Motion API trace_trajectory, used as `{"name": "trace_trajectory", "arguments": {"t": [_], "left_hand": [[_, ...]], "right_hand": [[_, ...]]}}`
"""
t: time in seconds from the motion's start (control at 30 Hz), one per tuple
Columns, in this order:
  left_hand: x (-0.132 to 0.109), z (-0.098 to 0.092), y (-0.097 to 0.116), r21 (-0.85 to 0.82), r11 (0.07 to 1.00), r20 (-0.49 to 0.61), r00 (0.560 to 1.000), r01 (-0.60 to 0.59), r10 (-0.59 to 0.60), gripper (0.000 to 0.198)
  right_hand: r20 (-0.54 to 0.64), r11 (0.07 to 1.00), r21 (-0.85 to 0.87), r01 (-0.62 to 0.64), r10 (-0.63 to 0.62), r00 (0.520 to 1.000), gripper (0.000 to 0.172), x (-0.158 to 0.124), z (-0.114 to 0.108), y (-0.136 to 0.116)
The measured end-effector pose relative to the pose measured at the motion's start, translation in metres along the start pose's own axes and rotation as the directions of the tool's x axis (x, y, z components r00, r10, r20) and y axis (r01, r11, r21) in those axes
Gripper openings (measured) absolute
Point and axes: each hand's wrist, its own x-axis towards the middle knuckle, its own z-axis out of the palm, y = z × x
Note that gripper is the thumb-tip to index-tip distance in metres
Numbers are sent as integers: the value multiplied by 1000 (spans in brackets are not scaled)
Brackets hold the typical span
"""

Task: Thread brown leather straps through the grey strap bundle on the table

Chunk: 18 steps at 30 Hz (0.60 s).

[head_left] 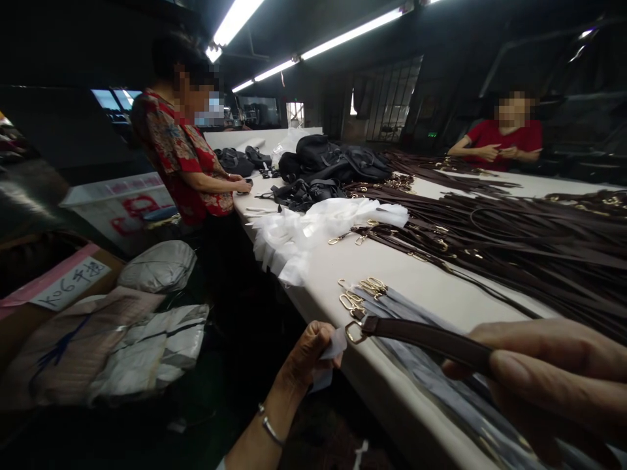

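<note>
Close to the camera, my right hand (543,372) pinches a dark brown strap (431,336) between thumb and fingers. At the strap's far end a gold-coloured metal clasp (355,331) points toward my left hand (313,356). That hand, with a bangle on its wrist, is closed on a small piece of white translucent wrapping (336,344) beside the clasp. Whether the wrapping touches the clasp, I cannot tell. Below the strap, several wrapped straps (416,365) with gold clasps lie along the table edge.
White translucent sleeves (304,232) hang over the edge of the white table (337,267). Brown straps (514,235) and black bags (333,160) are heaped beyond. One person (189,150) stands at left, another (509,140) across the table. A cardboard box (63,281) and wrapped bundles (161,339) lie left.
</note>
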Motion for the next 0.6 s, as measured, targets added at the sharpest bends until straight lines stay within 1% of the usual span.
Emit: {"name": "trace_trajectory", "arguments": {"t": [0.07, 0.13, 0.23, 0.33, 0.47, 0.6], "left_hand": [[0, 2, -1, 1, 1000, 8, 1000, -4, 4, 62], [-1, 4, -2, 6, 1000, 13, 1000, 0, 0, 61], [-2, 8, -2, 20, 1000, 22, 1000, 13, -14, 62], [-4, 12, 0, 37, 999, 27, 999, 22, -23, 63], [-2, 16, 0, 46, 999, 28, 999, 26, -27, 65], [3, 15, -2, 42, 999, 20, 999, 33, -34, 65]], "right_hand": [[85, 999, -29, -32, 34, 996, 41, 0, 6, -8], [120, 998, -34, -50, 54, 991, 45, 1, 11, -16], [127, 994, -17, -106, 108, 986, 50, 4, 17, -24], [124, 991, -1, -137, 136, 983, 51, 7, 20, -23], [110, 986, 57, -157, 150, 982, 48, 8, 20, -13], [89, 991, 35, -130, 126, 988, 49, 6, 17, -10]]}}
